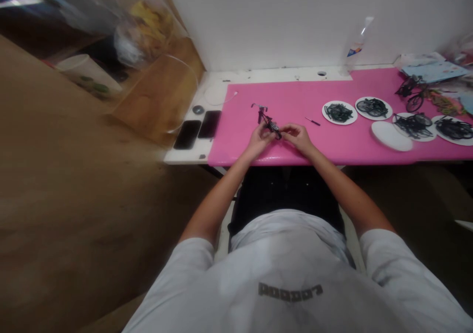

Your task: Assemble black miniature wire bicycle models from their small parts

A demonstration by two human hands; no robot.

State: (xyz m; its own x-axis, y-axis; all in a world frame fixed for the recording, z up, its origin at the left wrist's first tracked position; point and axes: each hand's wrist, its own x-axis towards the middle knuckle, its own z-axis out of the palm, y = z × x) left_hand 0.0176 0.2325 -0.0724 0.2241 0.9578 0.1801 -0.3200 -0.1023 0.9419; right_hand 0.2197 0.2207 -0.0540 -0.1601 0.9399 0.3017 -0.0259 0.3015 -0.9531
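A miniature bicycle frame (269, 121) with silver handlebars is held just above the pink mat (244, 148); no wheels show on it. My left hand (260, 139) is closed around the frame's lower left side. From the right, my right hand (297, 138) pinches at the frame's rear end with thumb and index finger. Any small part between those fingertips is too small to make out. A small dark screwdriver (314, 121) lies on the mat to the right of my right hand.
White plates (324, 116) of dark bicycle parts (339, 112) stand on the right, beside an upturned white dish (391, 136). Behind them is a complete miniature bicycle (413, 94). Two phones (209, 124) lie left of the mat. A clear bottle (356, 45) stands near the white wall.
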